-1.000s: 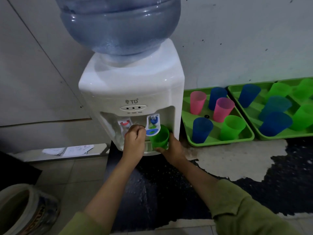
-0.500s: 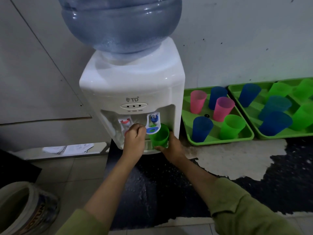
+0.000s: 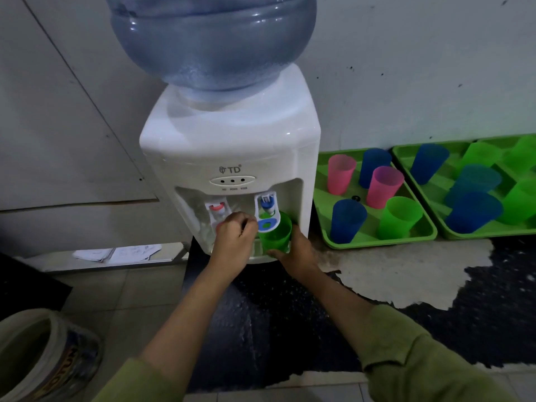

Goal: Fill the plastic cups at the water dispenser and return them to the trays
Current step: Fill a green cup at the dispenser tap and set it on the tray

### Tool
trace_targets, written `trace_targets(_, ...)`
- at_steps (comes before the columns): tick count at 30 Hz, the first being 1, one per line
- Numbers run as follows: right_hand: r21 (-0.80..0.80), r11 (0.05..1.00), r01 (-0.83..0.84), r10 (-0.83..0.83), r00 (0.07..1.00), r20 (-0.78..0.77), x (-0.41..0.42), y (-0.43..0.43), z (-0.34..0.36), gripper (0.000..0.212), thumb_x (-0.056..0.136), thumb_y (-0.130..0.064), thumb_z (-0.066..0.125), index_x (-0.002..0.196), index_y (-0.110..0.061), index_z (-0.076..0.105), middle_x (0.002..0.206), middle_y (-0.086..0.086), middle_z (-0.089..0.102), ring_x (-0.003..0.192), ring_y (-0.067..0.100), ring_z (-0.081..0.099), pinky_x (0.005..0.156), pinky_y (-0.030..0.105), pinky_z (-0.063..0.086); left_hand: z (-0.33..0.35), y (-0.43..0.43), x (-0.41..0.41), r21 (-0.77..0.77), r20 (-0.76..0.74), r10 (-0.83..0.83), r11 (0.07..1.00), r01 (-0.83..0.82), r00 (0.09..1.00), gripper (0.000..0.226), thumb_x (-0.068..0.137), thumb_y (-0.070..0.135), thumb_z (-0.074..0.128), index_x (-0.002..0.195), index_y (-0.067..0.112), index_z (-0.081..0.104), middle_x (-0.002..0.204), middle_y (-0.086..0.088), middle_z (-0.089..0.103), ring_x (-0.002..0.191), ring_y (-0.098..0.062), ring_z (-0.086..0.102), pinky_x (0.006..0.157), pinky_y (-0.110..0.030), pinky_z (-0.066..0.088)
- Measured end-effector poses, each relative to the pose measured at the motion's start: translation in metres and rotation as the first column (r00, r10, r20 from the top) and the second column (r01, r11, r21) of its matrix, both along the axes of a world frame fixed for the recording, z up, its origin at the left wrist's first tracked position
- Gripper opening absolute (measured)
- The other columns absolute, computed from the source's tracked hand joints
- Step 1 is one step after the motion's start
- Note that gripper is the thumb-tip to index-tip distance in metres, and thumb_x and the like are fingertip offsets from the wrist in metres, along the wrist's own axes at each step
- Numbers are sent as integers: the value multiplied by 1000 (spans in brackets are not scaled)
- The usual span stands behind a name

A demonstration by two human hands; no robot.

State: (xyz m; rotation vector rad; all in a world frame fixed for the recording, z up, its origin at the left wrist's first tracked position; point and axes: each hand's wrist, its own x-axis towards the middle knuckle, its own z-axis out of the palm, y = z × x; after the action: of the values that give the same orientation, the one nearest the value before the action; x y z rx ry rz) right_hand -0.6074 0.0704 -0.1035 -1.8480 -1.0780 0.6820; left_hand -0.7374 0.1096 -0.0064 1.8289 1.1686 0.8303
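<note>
1. Scuffed white wall (image 3: pixel 406 68) at the back, with the water dispenser (image 3: pixel 232 134) parked against it and its big blue bottle (image 3: pixel 211 39) on top. That's my view over the head cam.
2. The green cup (image 3: pixel 275 233) is upright, mouth up, tucked right under the blue tap (image 3: pixel 266 210). The tap's lever hides part of the rim. I can't see a water level from this angle, so no idea how full it is.
3. The right hand (image 3: pixel 295 250) has the cup, fingers wrapped round its lower part from the right side.
4. The left hand (image 3: pixel 235 239) is balled up between the red tap (image 3: pixel 217 210) and the blue one, knuckles touching the blue lever. I honestly can't tell if it's pinching the lever or just pushing it.
5. My read: we're at the filling step for this cup.
6. Here's what the next move hangs on. Both trays sit to the right of the dispenser: the near tray (image 3: pixel 374 242) just beside it, the far tray (image 3: pixel 487 235) beyond that. So the hand holding the cup is also the nearer one. The cup should travel sideways to the right and stay vertical so nothing slops.
7. The near tray already has cups standing in it, a pink cup (image 3: pixel 384 187) roughly in the middle. I'd guess ours goes back there, but I can't pick out which gap.
</note>
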Motion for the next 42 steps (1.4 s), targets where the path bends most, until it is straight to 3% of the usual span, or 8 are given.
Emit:
trace_targets(2, 6, 1000, -6, 6, 1000, 0, 0, -1, 1, 70, 68, -16, 80, 128, -9, 44, 128, 11, 57, 118, 26, 53, 94, 26, 41, 0, -1, 0, 25, -18, -16, 1000, 17, 1000, 21, 90, 6, 46, 75, -2, 59, 68, -10, 54, 66, -20, 51, 62, -34, 39)
trace_targets(6, 22, 1000, -13, 13, 1000, -2, 0, -2, 3, 68, 70, -13, 79, 128, -8, 44, 127, 10, 58, 118, 24, 54, 89, 18, 37, -4, -2, 0, 122, -114, -46, 991, 60, 992, 26, 93, 9, 47, 67, 12, 48, 65, 0, 47, 59, -7, 45, 56, -25, 29)
trace_targets(14, 57, 998, -23, 24, 999, -23, -1, -5, 5, 64, 71, -11, 78, 126, -5, 46, 125, 11, 59, 115, 25, 55, 91, 23, 41, -24, 3, 9, 214, -317, 24, 976, 47, 948, 19, 94, 16, 49, 84, 0, 52, 94, -16, 54, 88, -29, 51, 76, -36, 38)
trace_targets(22, 7, 1000, -15, 15, 1000, -4, -1, -3, 5, 64, 71, -15, 78, 125, -7, 45, 127, 11, 58, 117, 25, 54, 93, 26, 43, -29, 13, 20, 276, -405, 149, 961, -34, 902, 20, 94, 24, 49, 85, 7, 55, 101, -11, 54, 89, -27, 55, 65, -29, 30)
trace_targets(31, -29, 1000, 4, -5, 1000, -16, 1, -12, 9, 69, 68, -21, 80, 126, -8, 46, 124, 11, 61, 113, 26, 58, 93, 33, 49, -30, 16, 22, 205, -357, 163, 974, -93, 920, 20, 92, 26, 53, 86, 8, 59, 101, -8, 55, 84, -23, 55, 65, -27, 33)
trace_targets(37, -55, 998, 22, -20, 999, 35, 5, -26, 7, 62, 68, -31, 79, 119, -9, 51, 113, 13, 65, 104, 29, 62, 81, 29, 50, -38, 0, 15, 172, -127, 148, 977, -126, 981, 13, 90, 15, 57, 93, 5, 63, 97, -12, 62, 85, -25, 62, 78, -37, 50)
trace_targets(39, -50, 999, 9, -7, 1000, 22, 6, -30, 6, 59, 67, -31, 79, 115, -11, 52, 109, 10, 65, 101, 25, 62, 80, 25, 48, -43, -7, 12, 123, -69, 153, 982, -144, 986, 13, 90, 15, 55, 98, 7, 62, 100, -11, 63, 83, -20, 63, 77, -32, 49)
trace_targets(42, -66, 998, 20, -19, 1000, 16, 9, -34, 5, 61, 63, -31, 81, 113, -10, 53, 110, 10, 65, 101, 25, 62, 84, 36, 53, -50, -16, 10, 83, -29, 179, 981, -176, 983, 14, 91, 15, 54, 102, 8, 61, 104, -9, 63, 81, -14, 59, 74, -24, 44)
